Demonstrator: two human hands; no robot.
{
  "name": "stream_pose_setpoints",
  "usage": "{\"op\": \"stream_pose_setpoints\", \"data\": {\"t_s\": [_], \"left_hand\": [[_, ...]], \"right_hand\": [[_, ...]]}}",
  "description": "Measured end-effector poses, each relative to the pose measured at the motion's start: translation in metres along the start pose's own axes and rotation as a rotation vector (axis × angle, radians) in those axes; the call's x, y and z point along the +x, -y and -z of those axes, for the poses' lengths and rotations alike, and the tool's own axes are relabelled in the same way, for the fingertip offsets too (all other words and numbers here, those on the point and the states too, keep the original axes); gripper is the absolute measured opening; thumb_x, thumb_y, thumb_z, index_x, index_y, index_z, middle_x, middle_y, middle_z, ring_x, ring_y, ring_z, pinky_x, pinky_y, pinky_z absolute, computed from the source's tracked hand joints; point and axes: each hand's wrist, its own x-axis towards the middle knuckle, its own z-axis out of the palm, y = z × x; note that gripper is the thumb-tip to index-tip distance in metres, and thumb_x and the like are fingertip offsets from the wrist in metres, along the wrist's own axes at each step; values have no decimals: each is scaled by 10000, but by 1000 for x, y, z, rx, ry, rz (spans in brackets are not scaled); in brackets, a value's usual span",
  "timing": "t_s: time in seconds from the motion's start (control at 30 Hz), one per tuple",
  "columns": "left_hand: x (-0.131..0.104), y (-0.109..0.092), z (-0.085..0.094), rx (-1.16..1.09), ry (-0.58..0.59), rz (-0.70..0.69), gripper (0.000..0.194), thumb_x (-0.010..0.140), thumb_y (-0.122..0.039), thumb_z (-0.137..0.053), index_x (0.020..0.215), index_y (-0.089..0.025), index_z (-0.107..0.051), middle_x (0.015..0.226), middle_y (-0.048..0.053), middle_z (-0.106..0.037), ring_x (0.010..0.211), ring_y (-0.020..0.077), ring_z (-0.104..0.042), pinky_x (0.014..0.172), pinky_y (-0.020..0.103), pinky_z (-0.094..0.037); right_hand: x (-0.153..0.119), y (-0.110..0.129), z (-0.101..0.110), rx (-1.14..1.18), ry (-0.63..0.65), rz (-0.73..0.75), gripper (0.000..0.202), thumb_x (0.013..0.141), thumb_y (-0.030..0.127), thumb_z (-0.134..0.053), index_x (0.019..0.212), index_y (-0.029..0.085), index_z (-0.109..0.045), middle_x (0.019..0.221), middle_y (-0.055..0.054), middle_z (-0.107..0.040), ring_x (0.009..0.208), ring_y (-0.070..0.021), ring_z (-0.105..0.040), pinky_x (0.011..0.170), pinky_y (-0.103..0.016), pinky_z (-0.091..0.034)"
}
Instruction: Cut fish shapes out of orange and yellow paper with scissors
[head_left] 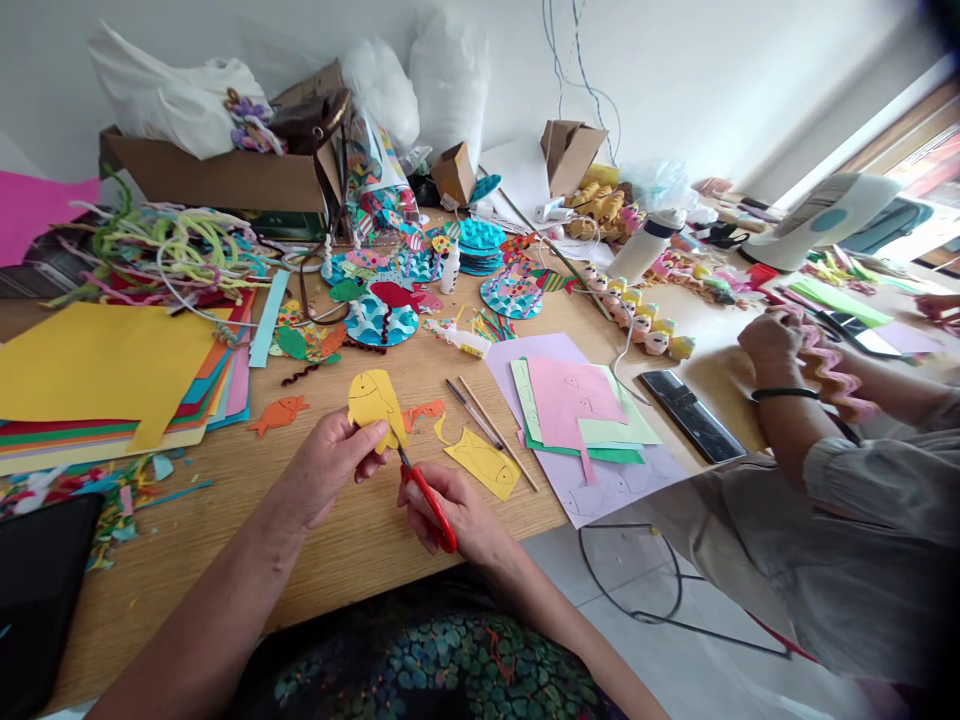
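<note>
Between its thumb and fingers my left hand (337, 460) pinches a yellow paper fish (369, 398), drawn in pencil and partly cut around. My right hand (454, 505) is closed on the red handles of a pair of scissors (429, 502). The scissor blades meet the paper's lower right edge. On the table beyond my right hand lies another yellow paper piece (484, 462) with a fish drawn on it. A pen (474, 412) and a thin wooden stick (499, 432) lie beside it. An orange paper fish (277, 414) rests left of my left hand.
Coloured paper sheets (105, 365) and paper scraps (124, 500) lie at left. Pink, green and lilac sheets (574, 400) lie at right, near a black phone (691, 415). Blue paper discs with fish (381, 316) stand farther back. At right, a co-worker's hand (772, 350) holds pink wavy strands.
</note>
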Motion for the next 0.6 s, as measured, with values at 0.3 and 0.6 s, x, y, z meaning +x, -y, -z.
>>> {"op": "stream_pose_setpoints", "data": {"t_s": [0.3, 0.6], "left_hand": [[1, 6, 0, -49, 6, -22, 227, 695, -361, -609, 643, -147, -554, 515, -41, -569, 424, 62, -430, 409, 191, -317], [-3, 7, -6, -120, -41, -36, 238, 676, -357, -636, 593, -149, -556, 509, -33, -575, 415, 62, -437, 399, 189, -322]], "right_hand": [[0, 0, -2, -13, -53, -1, 405, 788, 551, -577, 679, 172, -480, 447, 80, -426, 332, -48, -354, 326, -179, -250], [-2, -2, -3, -52, -53, 23, 429, 803, 573, -550, 687, 168, -472, 455, 81, -415, 343, -44, -348, 339, -176, -254]]}}
